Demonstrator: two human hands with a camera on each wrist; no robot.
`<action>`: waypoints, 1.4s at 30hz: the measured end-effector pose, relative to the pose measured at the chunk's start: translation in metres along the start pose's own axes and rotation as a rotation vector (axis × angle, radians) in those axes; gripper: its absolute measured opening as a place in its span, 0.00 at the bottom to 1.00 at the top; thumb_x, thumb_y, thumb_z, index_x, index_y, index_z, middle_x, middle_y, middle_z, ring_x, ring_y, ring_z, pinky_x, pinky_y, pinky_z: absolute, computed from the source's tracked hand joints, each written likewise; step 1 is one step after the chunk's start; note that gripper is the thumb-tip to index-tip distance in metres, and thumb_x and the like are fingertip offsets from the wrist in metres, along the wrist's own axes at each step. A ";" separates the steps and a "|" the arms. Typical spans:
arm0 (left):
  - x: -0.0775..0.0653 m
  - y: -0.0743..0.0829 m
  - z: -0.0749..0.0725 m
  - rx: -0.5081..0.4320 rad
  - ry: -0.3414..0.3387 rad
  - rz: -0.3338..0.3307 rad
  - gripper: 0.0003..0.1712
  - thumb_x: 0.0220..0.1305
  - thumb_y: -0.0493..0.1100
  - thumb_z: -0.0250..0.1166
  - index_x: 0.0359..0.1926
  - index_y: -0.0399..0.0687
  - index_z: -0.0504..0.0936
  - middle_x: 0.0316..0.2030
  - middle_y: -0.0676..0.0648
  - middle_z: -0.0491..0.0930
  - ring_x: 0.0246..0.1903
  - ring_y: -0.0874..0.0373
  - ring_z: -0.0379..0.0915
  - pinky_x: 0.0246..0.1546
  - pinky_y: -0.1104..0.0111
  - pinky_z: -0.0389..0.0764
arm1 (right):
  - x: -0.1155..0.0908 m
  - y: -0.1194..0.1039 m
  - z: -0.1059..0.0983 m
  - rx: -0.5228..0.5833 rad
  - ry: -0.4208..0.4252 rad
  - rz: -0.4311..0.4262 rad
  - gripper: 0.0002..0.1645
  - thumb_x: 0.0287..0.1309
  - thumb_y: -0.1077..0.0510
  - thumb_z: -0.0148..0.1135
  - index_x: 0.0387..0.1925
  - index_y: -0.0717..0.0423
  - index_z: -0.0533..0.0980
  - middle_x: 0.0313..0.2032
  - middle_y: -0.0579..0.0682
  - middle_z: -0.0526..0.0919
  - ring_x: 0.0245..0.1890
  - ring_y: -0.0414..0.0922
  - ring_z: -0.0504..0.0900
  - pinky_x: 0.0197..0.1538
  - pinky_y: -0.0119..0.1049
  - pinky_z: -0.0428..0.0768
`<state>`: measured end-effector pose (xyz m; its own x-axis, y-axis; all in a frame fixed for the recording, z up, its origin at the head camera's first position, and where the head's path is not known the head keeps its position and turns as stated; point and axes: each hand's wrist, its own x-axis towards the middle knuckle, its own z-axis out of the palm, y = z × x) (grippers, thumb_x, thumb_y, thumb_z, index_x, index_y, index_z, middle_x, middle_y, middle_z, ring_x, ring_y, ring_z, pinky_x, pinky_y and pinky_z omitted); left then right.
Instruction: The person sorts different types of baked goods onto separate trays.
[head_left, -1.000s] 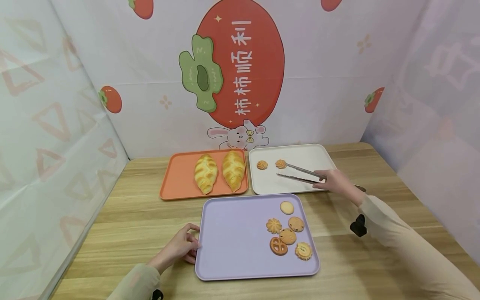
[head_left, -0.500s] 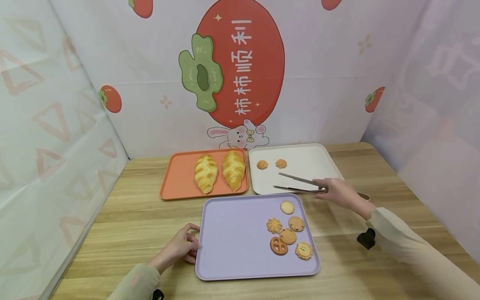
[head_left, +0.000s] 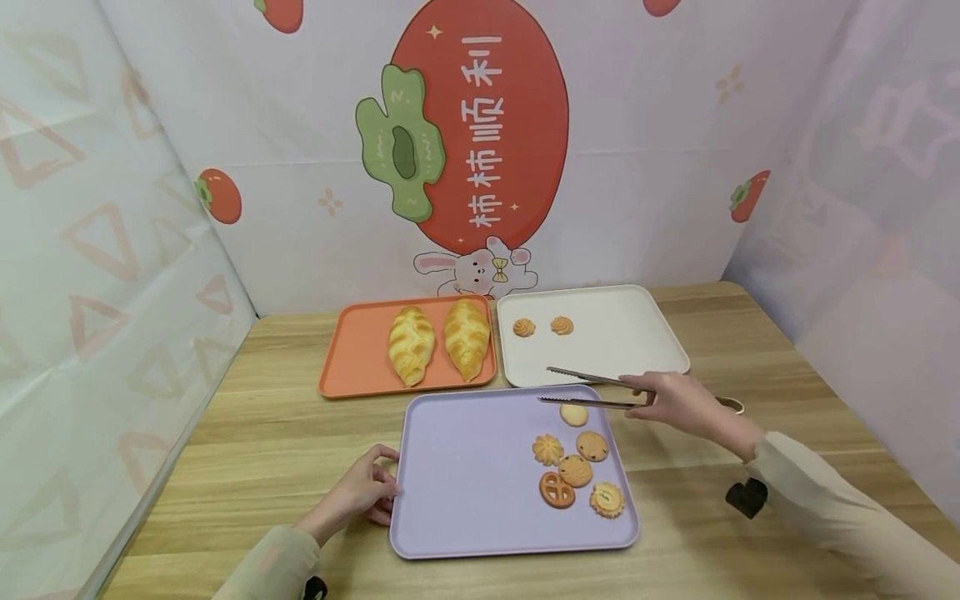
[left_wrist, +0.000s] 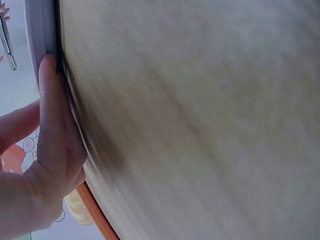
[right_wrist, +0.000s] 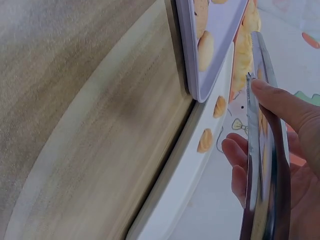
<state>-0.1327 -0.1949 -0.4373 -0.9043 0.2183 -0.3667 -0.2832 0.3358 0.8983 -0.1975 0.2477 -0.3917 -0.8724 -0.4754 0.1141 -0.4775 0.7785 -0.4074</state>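
Observation:
My right hand (head_left: 678, 404) holds metal tongs (head_left: 588, 376) by their arms, thumb on one side and fingers on the other. The tongs' arms (right_wrist: 253, 140) stand apart with nothing between the tips, over the near rim of the white tray and the far right corner of the lilac tray (head_left: 465, 467). Several cookies lie on the right of that tray, among them a pretzel cookie (head_left: 557, 490) and a plain round cookie (head_left: 574, 415). At the lilac tray's left rim rests my left hand (head_left: 363, 490), a straight finger (left_wrist: 51, 115) against its side.
Two swirl cookies, a left one (head_left: 523, 327) and a right one (head_left: 562, 325), lie on the white tray (head_left: 630, 329). Beside it, an orange tray (head_left: 356, 358) bears two bread loaves (head_left: 411, 346). A printed cloth backdrop (head_left: 637, 183) stands behind the wooden table (head_left: 255, 417).
The tongs have drawn back from the right swirl cookie, which stays on the white tray, and moved toward the lilac tray with my right hand. My left hand has stayed put.

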 end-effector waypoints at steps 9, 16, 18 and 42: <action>0.001 0.000 -0.001 0.007 -0.006 0.008 0.24 0.50 0.24 0.53 0.50 0.32 0.57 0.24 0.44 0.69 0.16 0.57 0.70 0.16 0.60 0.79 | -0.007 -0.008 0.003 -0.008 -0.018 -0.050 0.29 0.42 0.54 0.67 0.48 0.62 0.74 0.31 0.49 0.80 0.22 0.32 0.71 0.21 0.26 0.70; 0.003 -0.002 -0.003 0.008 -0.030 0.031 0.24 0.50 0.24 0.53 0.50 0.32 0.57 0.23 0.46 0.70 0.16 0.58 0.70 0.16 0.60 0.79 | -0.013 -0.012 0.002 -0.009 -0.080 -0.098 0.29 0.42 0.54 0.67 0.48 0.64 0.74 0.34 0.51 0.80 0.25 0.33 0.74 0.23 0.25 0.72; 0.003 -0.002 -0.003 0.005 -0.032 0.031 0.25 0.50 0.24 0.53 0.50 0.32 0.57 0.23 0.46 0.70 0.16 0.58 0.70 0.16 0.60 0.79 | -0.015 -0.013 0.001 0.000 -0.107 -0.096 0.29 0.42 0.54 0.67 0.48 0.63 0.74 0.32 0.50 0.80 0.25 0.33 0.74 0.22 0.25 0.71; 0.002 -0.003 -0.002 0.002 -0.020 0.019 0.24 0.49 0.24 0.53 0.49 0.32 0.58 0.22 0.46 0.70 0.16 0.58 0.70 0.16 0.60 0.79 | -0.021 -0.016 0.006 -0.016 -0.186 -0.135 0.27 0.39 0.55 0.68 0.45 0.62 0.76 0.28 0.46 0.78 0.22 0.30 0.70 0.21 0.24 0.69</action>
<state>-0.1341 -0.1970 -0.4408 -0.9028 0.2433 -0.3547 -0.2656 0.3332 0.9047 -0.1714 0.2432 -0.3928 -0.7671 -0.6416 -0.0030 -0.5912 0.7086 -0.3851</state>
